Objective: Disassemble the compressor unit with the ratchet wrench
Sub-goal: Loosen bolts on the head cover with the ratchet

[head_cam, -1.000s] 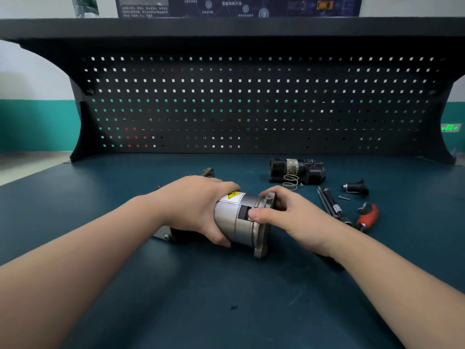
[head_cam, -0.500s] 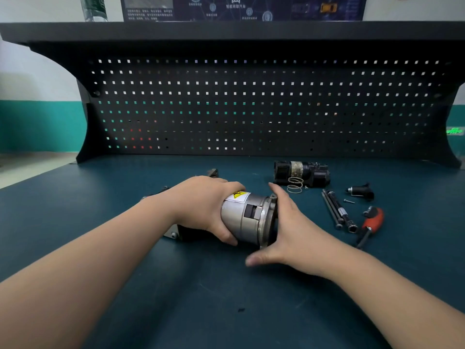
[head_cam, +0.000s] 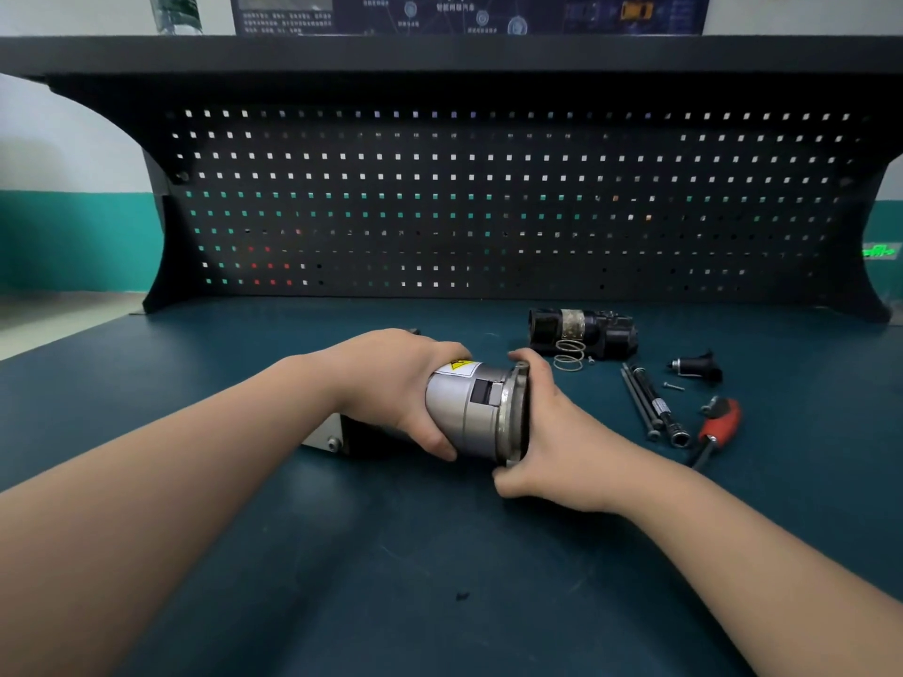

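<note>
Left hand (head_cam: 391, 383) and right hand (head_cam: 552, 432) grip the compressor unit (head_cam: 469, 412).

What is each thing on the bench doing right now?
Silver compressor unit: on its side, held by both hands.
Left hand: grips the unit's body.
Right hand: grips the flange end.
Ratchet wrench: lying on the bench, untouched.
Red-handled tool: lying flat, untouched.
Spring: loose, beside the black part.
</note>
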Demonstrator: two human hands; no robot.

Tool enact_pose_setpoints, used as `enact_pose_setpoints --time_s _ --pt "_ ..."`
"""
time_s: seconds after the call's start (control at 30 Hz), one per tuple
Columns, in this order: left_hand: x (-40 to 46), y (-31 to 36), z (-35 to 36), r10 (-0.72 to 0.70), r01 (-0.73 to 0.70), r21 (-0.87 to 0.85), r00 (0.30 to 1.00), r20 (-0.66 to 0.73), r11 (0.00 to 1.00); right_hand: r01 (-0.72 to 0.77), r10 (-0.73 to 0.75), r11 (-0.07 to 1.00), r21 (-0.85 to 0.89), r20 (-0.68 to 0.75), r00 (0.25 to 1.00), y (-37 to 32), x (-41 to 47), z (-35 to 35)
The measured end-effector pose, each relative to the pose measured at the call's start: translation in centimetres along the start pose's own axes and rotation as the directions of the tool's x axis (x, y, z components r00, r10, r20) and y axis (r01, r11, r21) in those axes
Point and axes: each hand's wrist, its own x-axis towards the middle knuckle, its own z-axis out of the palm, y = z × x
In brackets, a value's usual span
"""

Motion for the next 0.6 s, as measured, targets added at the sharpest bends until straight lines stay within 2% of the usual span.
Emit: enact_pose_setpoints --time_s 0.2,0.4,0.53,0.6 --pt "-0.5 0.0 0.5 0.008 -0.008 0.020 0.999 -0.034 1.000 -0.015 -0.033 0.967 -0.253 -0.184 0.982 -1.0 -0.6 0.5" --pt "-0.3 0.0 0.5 -0.004 0.006 0.050 1.000 -0.031 0.999 -0.144 0.068 0.957 -0.251 -0.288 0.955 -1.6 -0.6 1.6" --pt "-0.3 -0.1 0.8 -0.014 0.016 0.048 0.999 -0.044 0.999 -0.106 0.032 0.960 -0.258 -0.275 0.961 -1.5 -0.5 1.6" --pt "-0.4 -0.2 0.9 -0.014 0.017 0.052 0.999 -0.048 0.998 -0.056 0.008 0.962 -0.269 -0.176 0.984 -1.1 -1.0 0.8"
